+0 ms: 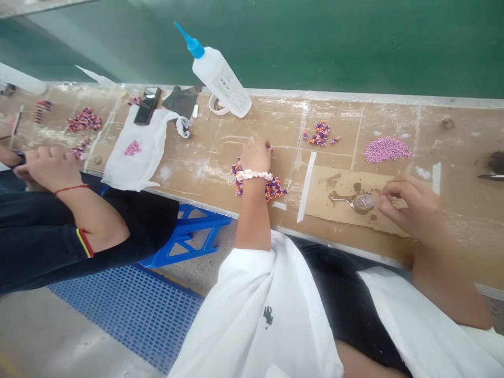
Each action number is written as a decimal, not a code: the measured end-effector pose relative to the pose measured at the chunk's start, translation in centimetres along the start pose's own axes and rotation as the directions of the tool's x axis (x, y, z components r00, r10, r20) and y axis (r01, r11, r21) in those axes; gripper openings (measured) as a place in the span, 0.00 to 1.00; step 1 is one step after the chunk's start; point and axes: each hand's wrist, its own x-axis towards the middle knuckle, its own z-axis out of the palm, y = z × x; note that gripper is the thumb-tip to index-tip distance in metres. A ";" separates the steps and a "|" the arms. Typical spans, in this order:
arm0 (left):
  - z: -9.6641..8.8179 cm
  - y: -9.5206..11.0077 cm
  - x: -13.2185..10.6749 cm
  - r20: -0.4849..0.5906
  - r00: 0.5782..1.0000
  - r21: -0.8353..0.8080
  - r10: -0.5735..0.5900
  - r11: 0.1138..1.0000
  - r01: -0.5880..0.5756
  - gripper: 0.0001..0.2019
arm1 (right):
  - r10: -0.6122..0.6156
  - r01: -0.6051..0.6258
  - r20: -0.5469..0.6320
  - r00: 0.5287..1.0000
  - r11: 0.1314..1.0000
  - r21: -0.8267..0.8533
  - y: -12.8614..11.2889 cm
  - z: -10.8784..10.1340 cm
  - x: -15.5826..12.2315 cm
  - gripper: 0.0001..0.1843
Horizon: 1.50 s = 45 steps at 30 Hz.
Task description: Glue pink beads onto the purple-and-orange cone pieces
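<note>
- My left hand (pixel 255 153): grip hidden, can't tell; small purple-and-orange pieces (pixel 276 190) beneath look light, best pinched by edges.
- My right hand (pixel 411 202): blurred grip, can't tell.

Bright, diffuse light leaves soft shadows; glare streaks the surface (pixel 271 118) and hazes the green wall (pixel 334 47). Blur smears the right grip (pixel 411 203); wide-angle distortion bends the edges.

Brown-topped bench (pixel 192 163), white blue-nozzled plastic bottle (pixel 222 82), rumpled white cloth (pixel 123 169), flat tan cardboard sheet (pixel 322 203), heap of pink grains (pixel 388 149), piles of small purple-and-orange pieces (pixel 276 190)
</note>
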 end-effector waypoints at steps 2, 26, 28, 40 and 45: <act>0.0 0.3 0.0 -0.037 0.999 -0.031 0.005 0.999 -0.006 0.13 | 0.022 -0.022 0.012 1.000 1.000 -0.010 0.0 0.0 -0.1 0.14; 3.3 10.4 -5.9 0.105 0.814 -0.904 0.571 -0.286 0.318 0.05 | 0.036 -0.036 -0.014 0.999 0.999 0.004 0.1 0.1 0.0 0.13; 4.1 10.0 -5.6 0.119 0.838 -0.910 0.533 -0.278 0.306 0.05 | 0.041 -0.041 0.001 0.999 0.999 0.015 -0.1 0.0 0.1 0.14; 5.7 9.6 -5.5 -0.086 0.869 -0.996 0.487 -0.049 -0.072 0.14 | 0.145 -0.139 0.316 0.938 0.989 -0.041 -0.1 -1.6 0.0 0.11; 5.5 9.8 -6.2 -0.081 0.834 -0.995 0.546 -0.094 -0.035 0.12 | 0.129 -0.134 0.468 0.874 0.991 -0.024 -0.3 -1.6 0.1 0.09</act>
